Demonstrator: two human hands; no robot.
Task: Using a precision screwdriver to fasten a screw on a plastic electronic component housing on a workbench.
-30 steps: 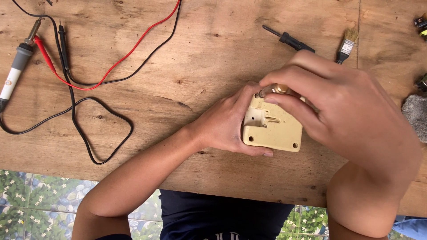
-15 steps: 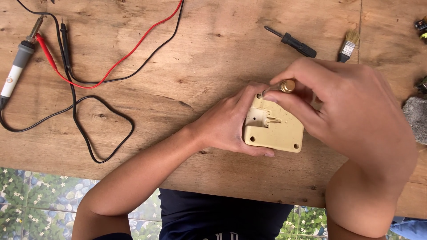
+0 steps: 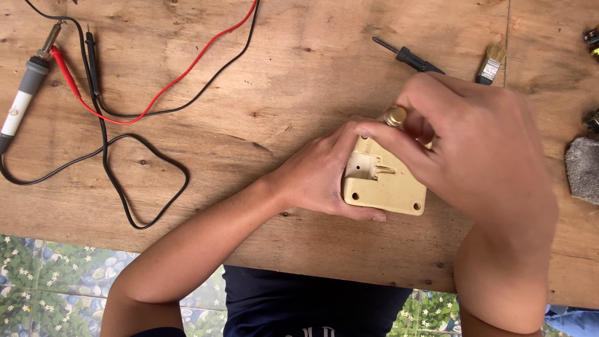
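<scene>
Beige plastic plate [image 3: 390,187] lies flat on the desk [image 3: 299,75], below the black screwdriver [image 3: 412,59]. Left hand [image 3: 321,175] clasps its left edge; right hand [image 3: 474,150] pinches a brass knob [image 3: 395,116] at its top edge. Turning goes best with the plate pinned firmly and the knob kept square.
</scene>
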